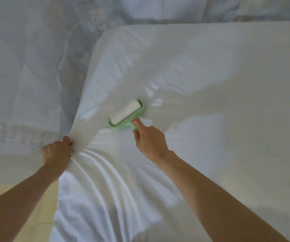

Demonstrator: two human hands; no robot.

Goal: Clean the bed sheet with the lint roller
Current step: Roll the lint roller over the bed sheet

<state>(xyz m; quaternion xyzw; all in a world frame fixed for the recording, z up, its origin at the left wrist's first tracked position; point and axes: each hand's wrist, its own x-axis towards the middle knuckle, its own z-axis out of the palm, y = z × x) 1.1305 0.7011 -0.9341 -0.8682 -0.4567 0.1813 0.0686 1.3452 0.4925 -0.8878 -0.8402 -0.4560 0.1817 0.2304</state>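
Legible text, labels, brands, numbers, signs: none.

Lint roller (125, 114): pale green frame and white roll, no readable mark on either.

Bed sheet (201, 70): plain white, no print that can be read.

Patterned white cloth (18, 133), left of the lint roller: rows of small pale marks, too blurred to tell whether they are lettering or ornament.
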